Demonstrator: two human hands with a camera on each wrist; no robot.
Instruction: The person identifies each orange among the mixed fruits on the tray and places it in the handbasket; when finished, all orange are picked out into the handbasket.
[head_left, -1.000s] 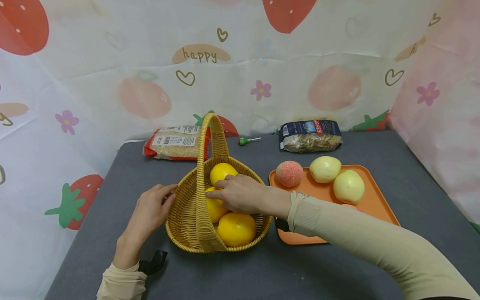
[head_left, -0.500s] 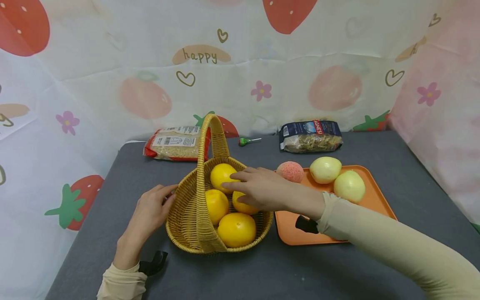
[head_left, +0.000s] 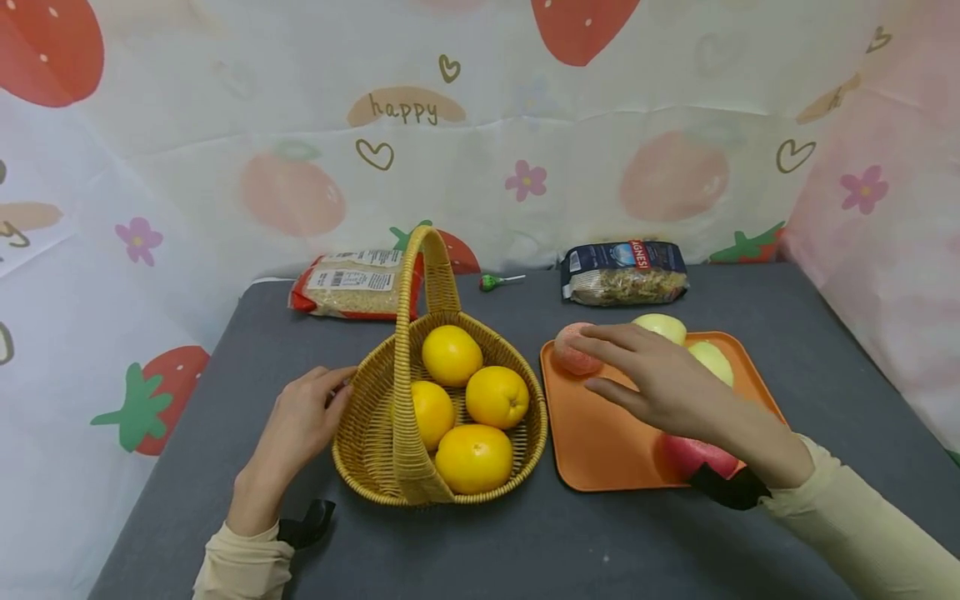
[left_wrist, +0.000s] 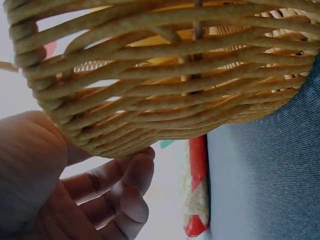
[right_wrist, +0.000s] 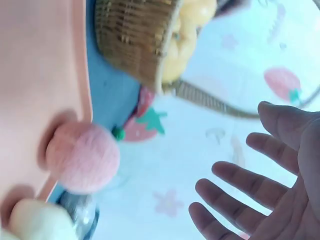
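A wicker basket (head_left: 367, 467) with a tall arched handle stands mid-table, with several yellow, orange-like fruits (head_left: 475, 460) in its right half. My left hand (head_left: 300, 421) holds its left rim by thumb and index finger; in the left wrist view the other fingers (left_wrist: 135, 200) are loosely bent outside the weave, and the index fingertip is partly hidden. My right hand (head_left: 663, 383) hovers over the orange tray (head_left: 600, 450), fingers spread and holding nothing. Close to its fingertips sits a rough pink ball-shaped fruit (head_left: 573, 350). Pale green fruits (head_left: 712, 360) and a red fruit (head_left: 693, 457) are partly covered by this hand.
Behind the basket lies a red-edged bag of grain (head_left: 348, 287). A green lollipop (head_left: 489, 283) and a dark pasta bag (head_left: 626, 273) lie along the table's back edge. A printed cloth (head_left: 525, 100) hangs behind the table.
My right hand has left the basket and moved right to above the tray, its fingers spreading. One yellow fruit that it covered now shows at the basket's right side. The left hand stays put.
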